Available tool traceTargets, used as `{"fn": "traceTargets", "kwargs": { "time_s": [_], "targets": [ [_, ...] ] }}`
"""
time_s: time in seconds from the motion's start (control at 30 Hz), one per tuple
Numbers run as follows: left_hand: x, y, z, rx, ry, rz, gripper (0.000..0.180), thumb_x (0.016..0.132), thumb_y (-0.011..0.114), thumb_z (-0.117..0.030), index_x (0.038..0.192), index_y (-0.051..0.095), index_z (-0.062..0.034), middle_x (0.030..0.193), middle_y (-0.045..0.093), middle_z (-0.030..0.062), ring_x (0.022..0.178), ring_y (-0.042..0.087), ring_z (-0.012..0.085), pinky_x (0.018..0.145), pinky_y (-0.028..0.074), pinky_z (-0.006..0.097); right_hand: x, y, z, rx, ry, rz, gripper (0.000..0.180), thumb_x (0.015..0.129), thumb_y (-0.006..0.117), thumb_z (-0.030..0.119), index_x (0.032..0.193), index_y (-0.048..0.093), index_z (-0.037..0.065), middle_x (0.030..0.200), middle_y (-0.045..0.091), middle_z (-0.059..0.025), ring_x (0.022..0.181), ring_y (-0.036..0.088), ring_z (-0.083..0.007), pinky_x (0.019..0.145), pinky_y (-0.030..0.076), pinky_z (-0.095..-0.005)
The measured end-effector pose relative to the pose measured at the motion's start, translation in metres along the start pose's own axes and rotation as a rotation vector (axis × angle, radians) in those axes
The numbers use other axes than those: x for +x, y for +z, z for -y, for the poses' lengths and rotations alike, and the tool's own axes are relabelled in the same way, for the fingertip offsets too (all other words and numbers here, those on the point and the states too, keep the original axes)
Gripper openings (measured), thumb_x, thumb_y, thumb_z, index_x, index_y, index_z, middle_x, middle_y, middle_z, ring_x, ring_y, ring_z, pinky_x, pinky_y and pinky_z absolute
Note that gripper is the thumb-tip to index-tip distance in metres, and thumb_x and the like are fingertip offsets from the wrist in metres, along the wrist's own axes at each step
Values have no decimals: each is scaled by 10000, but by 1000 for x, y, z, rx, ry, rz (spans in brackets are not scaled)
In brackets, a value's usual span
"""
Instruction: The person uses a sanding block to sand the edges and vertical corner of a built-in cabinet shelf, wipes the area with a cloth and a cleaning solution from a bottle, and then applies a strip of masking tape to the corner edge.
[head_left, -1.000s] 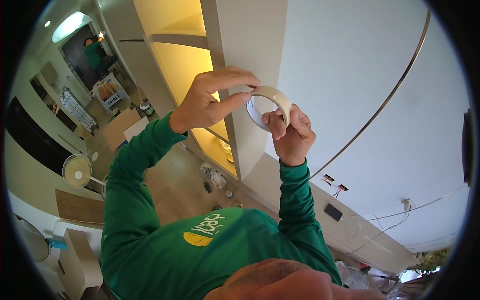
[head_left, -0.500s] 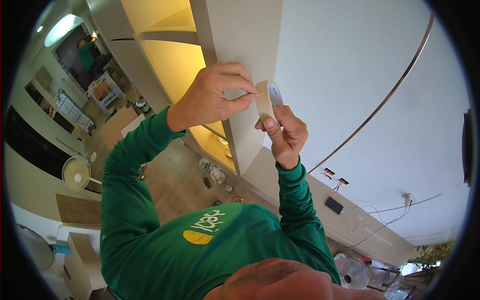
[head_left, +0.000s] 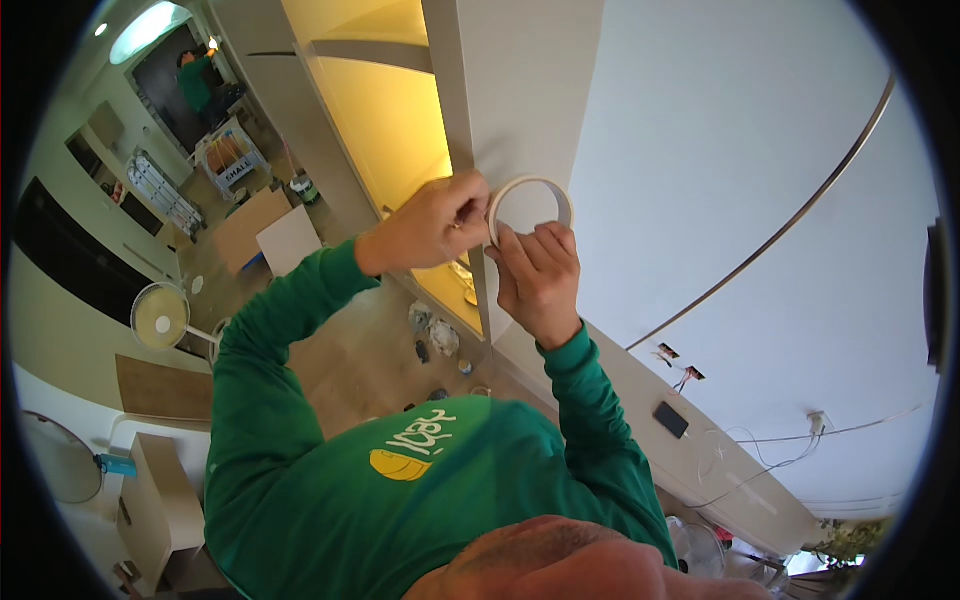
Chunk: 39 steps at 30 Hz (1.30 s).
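Observation:
A pale roll of masking tape (head_left: pixel 529 181) is held up in front of the cabinet's edge panel, its round opening turned toward view. My right hand (head_left: pixel 541 272) grips its lower side, with fingertips hooked into the ring. At the roll's left side, my left hand (head_left: pixel 432 222) is closed, thumb and fingers pinched where the tape leaves the roll. The tape's end is hidden by those fingers. Both of my forearms are in green sleeves.
A lit cabinet with yellow shelves (head_left: pixel 385 115) stands behind my left hand; a white wall (head_left: pixel 720 150) lies to the right. Loose wires (head_left: pixel 684 380) and a black phone-like slab (head_left: pixel 671 420) are lower right. Crumpled plastic (head_left: pixel 443 338) lies on the floor. A co-worker (head_left: pixel 195 85) is far left.
The roll has turned from edge-on to showing its opening. My right hand has moved lower and rotated round it; my left hand has curled closer against the roll. The view has shifted slightly.

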<state>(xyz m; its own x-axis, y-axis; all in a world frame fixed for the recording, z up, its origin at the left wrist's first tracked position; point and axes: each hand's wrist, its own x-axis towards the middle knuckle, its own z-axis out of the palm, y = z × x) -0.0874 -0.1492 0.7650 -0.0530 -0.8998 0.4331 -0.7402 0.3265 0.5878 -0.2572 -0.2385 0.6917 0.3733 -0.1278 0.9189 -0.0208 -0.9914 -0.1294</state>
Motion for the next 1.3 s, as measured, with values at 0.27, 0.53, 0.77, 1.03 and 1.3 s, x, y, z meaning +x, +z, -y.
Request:
{"fn": "traceTargets", "kwargs": {
  "time_s": [0.27, 0.53, 0.77, 1.03, 1.3],
  "targets": [
    [-16, -1, -3, -96, 130, -284, 227, 928, 690, -65, 1147, 673, -10, 1075, 665, 84, 956, 625, 149, 844, 490, 288, -5, 4, 2, 130, 105, -74, 313, 776, 781, 33, 1070, 683, -7, 771, 656, -67, 686, 596, -240, 831, 462, -390],
    [-22, 26, 13, -385, -107, -403, 179, 879, 742, -7, 1055, 717, 16, 1027, 684, 105, 898, 642, 172, 804, 513, 273, -6, 13, 11, 3, 87, -49, 311, 789, 795, 68, 1073, 686, 5, 788, 682, -59, 685, 614, -227, 826, 466, -392],
    [-24, 58, 20, -146, 128, -724, 37, 935, 654, 26, 960, 627, 20, 947, 665, 91, 870, 636, 174, 783, 508, 280, -7, 24, 33, 138, 440, -86, 349, 843, 774, 104, 1157, 658, 7, 661, 671, -57, 583, 645, -242, 610, 505, -345],
    [-27, 42, 5, -196, 187, -664, 35, 943, 645, 25, 974, 645, 9, 911, 673, 92, 826, 628, 160, 753, 500, 272, 5, 14, 34, 440, 778, 45, 377, 852, 785, 161, 1186, 661, 41, 642, 685, -86, 526, 651, -235, 515, 505, -305],
    [-24, 15, 1, -93, 80, -440, 95, 875, 715, 42, 954, 662, 35, 901, 680, 90, 849, 641, 163, 788, 504, 275, -7, 15, 23, 380, 619, 160, 566, 734, 862, 392, 1121, 684, 20, 734, 717, -107, 649, 704, -266, 649, 533, -355]
  ]
}}
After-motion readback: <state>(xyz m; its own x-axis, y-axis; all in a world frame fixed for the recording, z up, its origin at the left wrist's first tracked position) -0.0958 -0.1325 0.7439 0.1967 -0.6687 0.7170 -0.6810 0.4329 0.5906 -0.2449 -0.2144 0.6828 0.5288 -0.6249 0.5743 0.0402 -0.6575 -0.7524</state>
